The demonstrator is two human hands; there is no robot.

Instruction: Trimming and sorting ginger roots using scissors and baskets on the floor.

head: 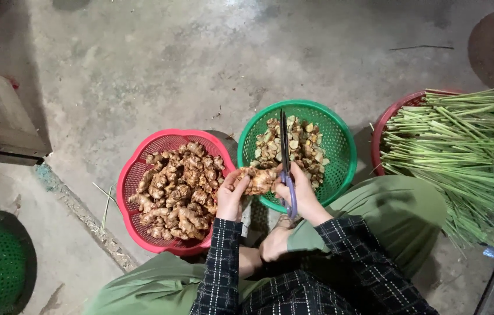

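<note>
The left hand [232,195] pinches a knobbly ginger root [260,181] — probably firm, light and lumpy, best gripped at a thick lobe — over the green basket's [340,146] near rim. The right hand [300,192] is closed on purple-handled scissors [285,160], blades pointing away. Both forearms reach forward — a red basket [136,175] of uncut ginger sits to the left on the floor.

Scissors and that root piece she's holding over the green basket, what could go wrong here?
The scissors in the right hand work right beside the left hand, which grips the root piece, so those fingers could get nicked. The piece sits at the near rim of the green basket, so trimmings might drop onto the floor rather than in. Also, the light is dim, which may make the cuts harder to judge.
</note>
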